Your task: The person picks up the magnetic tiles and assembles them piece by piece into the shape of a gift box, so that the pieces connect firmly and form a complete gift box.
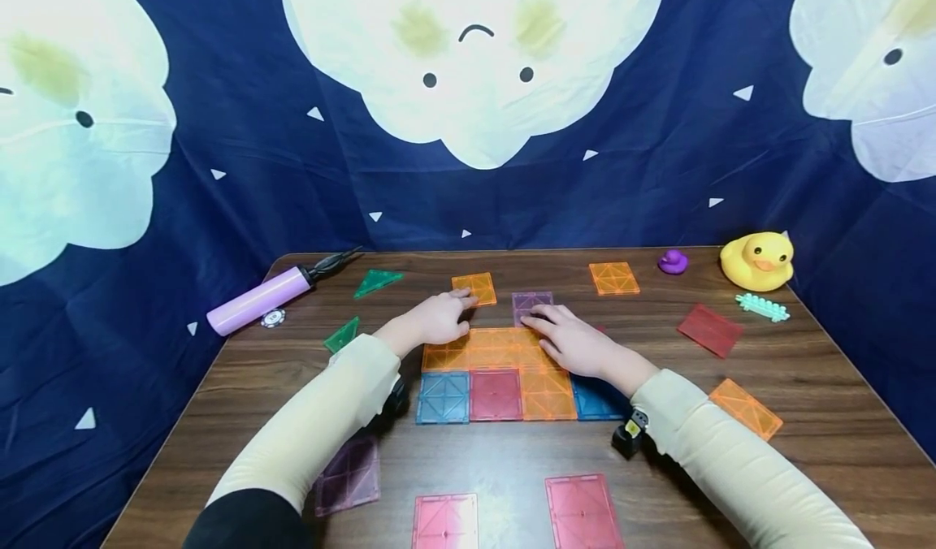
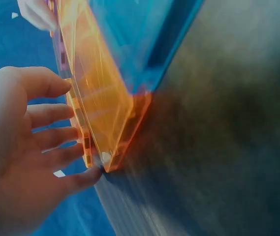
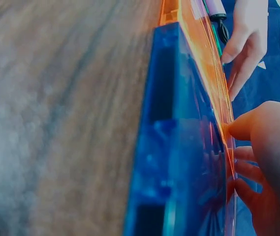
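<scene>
My left hand [image 1: 444, 319] reaches over the table with its fingers extended, fingertips on a loose orange tile [image 1: 483, 290]. My right hand [image 1: 572, 341] lies palm down, fingertips at a purple tile [image 1: 530, 298] and the rest over the tile panel. Translucent magnetic tiles form this flat panel: orange tiles [image 1: 493, 346] behind, then a front row with a blue tile [image 1: 442, 397], a red tile [image 1: 496, 395], an orange tile [image 1: 548, 395] and another blue tile [image 1: 595, 401]. The right hand partly hides the panel's right side. In the left wrist view, the left fingers [image 2: 56, 137] sit along an orange edge.
Pink-red tiles [image 1: 583, 510] and a dark purple tile [image 1: 349, 476] lie nearest me. Green triangles [image 1: 376, 282] and a lilac pump [image 1: 259, 300] are left. At right are an orange tile [image 1: 746, 408], a red tile [image 1: 710, 330], a yellow duck [image 1: 756, 261] and a purple duck [image 1: 673, 262].
</scene>
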A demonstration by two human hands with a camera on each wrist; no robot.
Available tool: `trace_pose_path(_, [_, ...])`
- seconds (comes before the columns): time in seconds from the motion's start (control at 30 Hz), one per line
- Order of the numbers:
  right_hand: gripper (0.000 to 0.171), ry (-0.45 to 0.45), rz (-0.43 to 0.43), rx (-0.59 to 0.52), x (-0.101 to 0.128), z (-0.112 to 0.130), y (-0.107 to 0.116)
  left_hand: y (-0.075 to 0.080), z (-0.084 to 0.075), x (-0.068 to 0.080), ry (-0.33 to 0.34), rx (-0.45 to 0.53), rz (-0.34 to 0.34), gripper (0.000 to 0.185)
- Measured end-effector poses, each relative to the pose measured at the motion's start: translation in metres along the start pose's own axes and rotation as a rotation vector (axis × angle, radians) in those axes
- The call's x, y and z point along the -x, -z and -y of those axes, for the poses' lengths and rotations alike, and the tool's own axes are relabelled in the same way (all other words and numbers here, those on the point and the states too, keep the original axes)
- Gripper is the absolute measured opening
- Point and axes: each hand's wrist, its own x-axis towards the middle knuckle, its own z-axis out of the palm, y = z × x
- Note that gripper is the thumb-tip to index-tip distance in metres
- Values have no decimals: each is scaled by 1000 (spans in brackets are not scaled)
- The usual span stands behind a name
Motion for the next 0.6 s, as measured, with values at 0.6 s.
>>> trace_pose_path(0.6, [45,7,-12,-2,1,-2,-4,-11,-30,21,-102,-20,37,59])
